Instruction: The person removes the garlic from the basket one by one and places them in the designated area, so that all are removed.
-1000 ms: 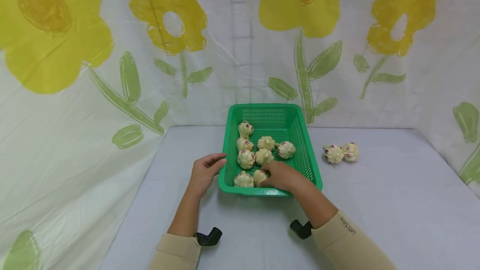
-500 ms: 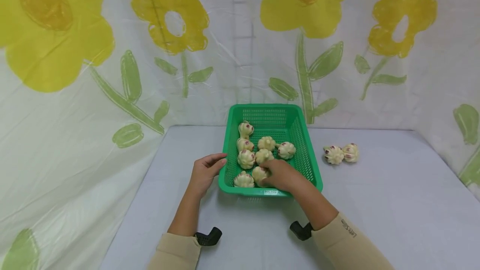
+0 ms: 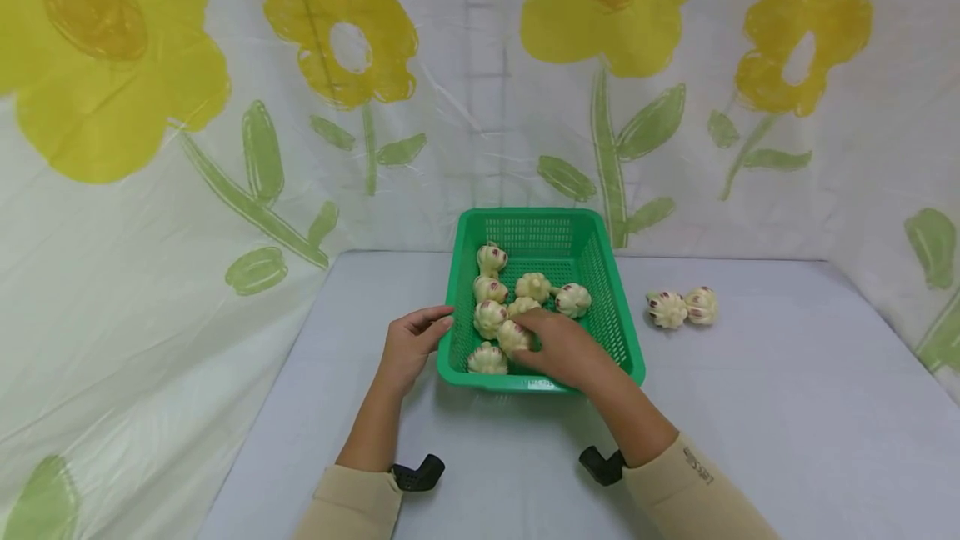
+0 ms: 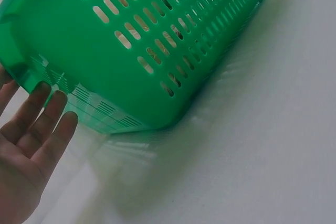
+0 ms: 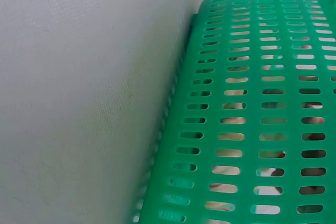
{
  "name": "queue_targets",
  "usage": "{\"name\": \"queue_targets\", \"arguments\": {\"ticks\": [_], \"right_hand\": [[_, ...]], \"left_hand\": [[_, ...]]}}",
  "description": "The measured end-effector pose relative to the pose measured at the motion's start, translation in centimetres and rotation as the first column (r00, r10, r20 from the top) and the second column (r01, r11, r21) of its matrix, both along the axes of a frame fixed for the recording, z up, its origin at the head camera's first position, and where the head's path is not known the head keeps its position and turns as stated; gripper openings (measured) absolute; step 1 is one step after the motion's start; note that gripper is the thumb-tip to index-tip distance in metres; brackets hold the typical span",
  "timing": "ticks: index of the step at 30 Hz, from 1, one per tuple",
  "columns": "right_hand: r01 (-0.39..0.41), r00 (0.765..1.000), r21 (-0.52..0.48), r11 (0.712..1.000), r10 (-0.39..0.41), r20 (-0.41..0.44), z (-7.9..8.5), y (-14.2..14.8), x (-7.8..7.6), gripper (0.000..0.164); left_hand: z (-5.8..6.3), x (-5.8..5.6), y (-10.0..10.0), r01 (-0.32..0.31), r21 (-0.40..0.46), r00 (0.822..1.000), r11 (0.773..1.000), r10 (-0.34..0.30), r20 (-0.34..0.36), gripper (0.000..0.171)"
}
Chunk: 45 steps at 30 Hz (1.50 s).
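The right hand (image 3: 564, 348) reaches over the near right side of a green plastic basket (image 3: 632, 352) and grips a garlic bulb (image 3: 513, 337) between thumb and fingers. Part of that bulb is hidden by the hand. Several other whitish garlic bulbs with purple marks, such as one bulb (image 3: 487, 358) in the near left corner, lie in the basket. At the basket's left rim, the left hand (image 3: 408, 348) has its fingertips right at the wall. In the left wrist view the fingers (image 4: 55, 135) look fairly straight beside the green wall. The right wrist view mostly shows slotted basket wall (image 5: 252, 124).
Two more garlic bulbs (image 3: 681, 307) lie side by side on the white table (image 3: 757, 407), right of the basket. Behind the table hangs a white curtain (image 3: 450, 157) with yellow flowers. A black wrist-worn device (image 3: 417, 474) sits at the left sleeve.
The right hand has shifted the gripped garlic bulb slightly up and to the left, away from the basket's near wall. The left hand and the basket stay in place.
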State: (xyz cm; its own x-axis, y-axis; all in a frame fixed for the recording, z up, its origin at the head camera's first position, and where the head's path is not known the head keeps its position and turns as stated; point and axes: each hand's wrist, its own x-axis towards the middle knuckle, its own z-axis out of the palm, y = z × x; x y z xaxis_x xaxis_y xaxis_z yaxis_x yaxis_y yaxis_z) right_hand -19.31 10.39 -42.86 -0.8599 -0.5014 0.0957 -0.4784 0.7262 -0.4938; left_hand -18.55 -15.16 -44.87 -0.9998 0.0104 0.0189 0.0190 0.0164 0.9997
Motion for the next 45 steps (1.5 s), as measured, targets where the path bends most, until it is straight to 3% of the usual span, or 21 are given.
{"name": "queue_targets", "arguments": {"ticks": [12,20,25,32,45], "right_hand": [[0.001,0.999,0.023,1.000,0.000,-0.052,0.5,0.0,0.3,0.054],[0.027,0.998,0.015,1.000,-0.026,-0.053,0.4,0.0,0.5,0.060],[0.055,0.996,-0.033,0.998,-0.057,-0.073,0.3,0.1,0.6,0.064],[0.065,0.989,-0.075,0.995,-0.074,-0.130,0.6,0.3,0.4,0.062],[0.041,0.981,-0.102,0.994,-0.060,-0.184,0.8,0.5,0.5,0.058]], "left_hand": [[-0.2,-0.2,0.0,-0.012,-0.030,1.000,0.999,0.012,-0.004,0.030],[-3.1,-1.7,-0.4,-0.039,-0.042,0.999,0.998,0.039,-0.014,0.031],[-2.6,-1.5,-0.3,-0.018,-0.037,1.000,0.999,0.019,0.009,0.030],[0.0,-0.2,0.0,-0.020,-0.058,1.000,0.998,0.020,-0.003,0.032],[0.1,-0.1,0.1,-0.024,-0.058,1.000,0.998,0.023,-0.014,0.028]]}}
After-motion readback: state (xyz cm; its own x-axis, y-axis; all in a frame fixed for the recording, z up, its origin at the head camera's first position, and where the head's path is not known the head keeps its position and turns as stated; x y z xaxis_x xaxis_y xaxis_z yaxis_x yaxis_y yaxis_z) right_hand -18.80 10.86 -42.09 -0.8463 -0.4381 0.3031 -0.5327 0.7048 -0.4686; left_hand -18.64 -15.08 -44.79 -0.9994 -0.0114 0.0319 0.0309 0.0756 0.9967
